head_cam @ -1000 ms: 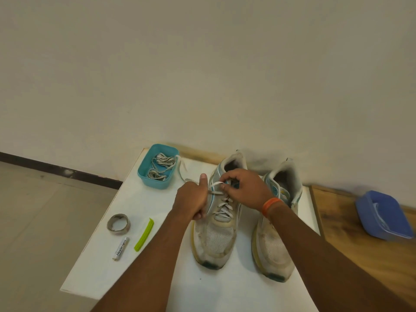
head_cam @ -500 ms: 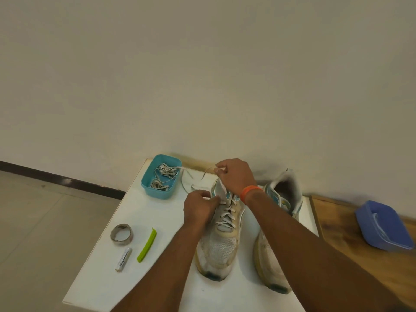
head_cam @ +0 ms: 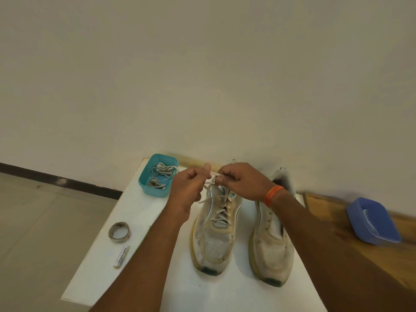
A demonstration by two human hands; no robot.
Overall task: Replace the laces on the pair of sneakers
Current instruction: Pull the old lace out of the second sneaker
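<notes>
Two worn white sneakers stand side by side on a white table (head_cam: 225,293), toes toward me. The left sneaker (head_cam: 216,235) is laced with a pale lace (head_cam: 221,209); the right sneaker (head_cam: 273,246) shows bare eyelets. Both hands are raised over the left sneaker's collar. My left hand (head_cam: 191,190) pinches one end of the lace, and my right hand (head_cam: 242,182), an orange band on its wrist, pinches the other end close beside it. The collar of the left sneaker is hidden behind my hands.
A teal tub (head_cam: 157,175) holding a tangle of laces sits at the table's back left corner. A tape roll (head_cam: 119,231) and a small white tube (head_cam: 121,256) lie near the left edge. A blue box (head_cam: 372,220) rests on the wooden surface to the right.
My left hand has risen from the sneaker's side to meet my right hand above the collar. Both lace ends are now drawn up and held together.
</notes>
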